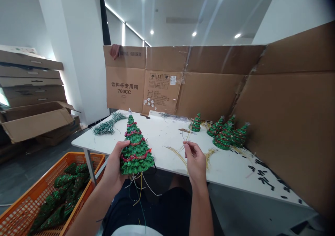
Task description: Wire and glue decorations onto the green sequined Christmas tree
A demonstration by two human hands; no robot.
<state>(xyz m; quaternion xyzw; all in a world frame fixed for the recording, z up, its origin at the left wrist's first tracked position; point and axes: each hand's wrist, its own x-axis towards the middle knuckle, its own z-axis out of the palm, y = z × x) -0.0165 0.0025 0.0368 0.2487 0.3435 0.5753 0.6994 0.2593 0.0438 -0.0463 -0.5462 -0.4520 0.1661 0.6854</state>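
My left hand (113,166) is closed round the side of a miniature Christmas tree (136,147), green and glittery with red garlands and a clear tip. The tree is upright, just off the table's front edge. White, yellow and green wires (141,187) dangle from its base. To the right, my right hand (195,161) pinches a thin yellowish wire (187,137) between thumb and fingertips. A loose bundle of yellow wires (176,153) lies on the table beside that hand.
Several small trees (225,135) stand at the table's (157,138) right. Green wires (110,123) lie at its left, black bits (264,180) at its right edge. A cardboard wall (209,89) encloses the back, with another person's hand (115,51) on top. An orange crate (28,203) holds more trees.
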